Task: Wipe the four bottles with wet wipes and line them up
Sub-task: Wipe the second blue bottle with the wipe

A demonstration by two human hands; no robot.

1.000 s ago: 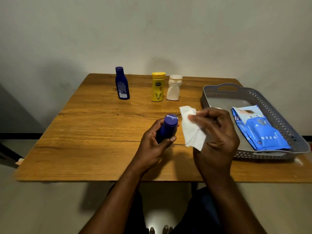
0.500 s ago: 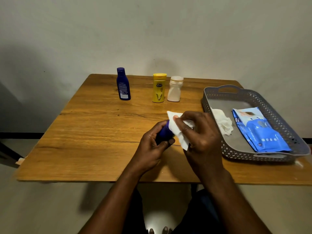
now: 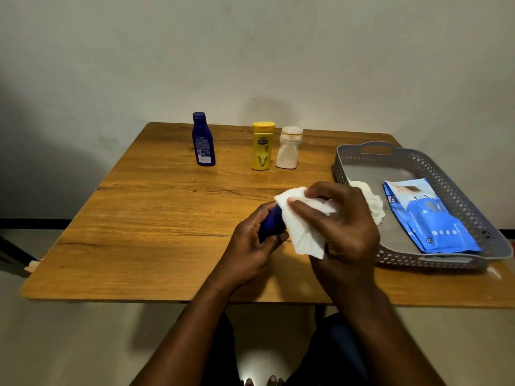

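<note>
My left hand (image 3: 250, 246) grips a small dark blue bottle (image 3: 271, 224) above the table's near middle. My right hand (image 3: 345, 227) holds a white wet wipe (image 3: 301, 224) draped over the bottle's top, hiding its cap. Three bottles stand upright near the table's far edge: a tall dark blue bottle (image 3: 203, 139), a yellow bottle (image 3: 261, 146) and a cream white bottle (image 3: 288, 148). The yellow and white ones stand close together, the tall blue one apart to the left.
A grey perforated tray (image 3: 434, 257) sits at the table's right side. It holds a blue wet wipe pack (image 3: 429, 218) and a crumpled used wipe (image 3: 373, 201). The wooden table (image 3: 156, 218) stands against a plain wall.
My right hand brought the wipe left onto the top of the small blue bottle, which is now covered. The crumpled wipe in the tray came into sight.
</note>
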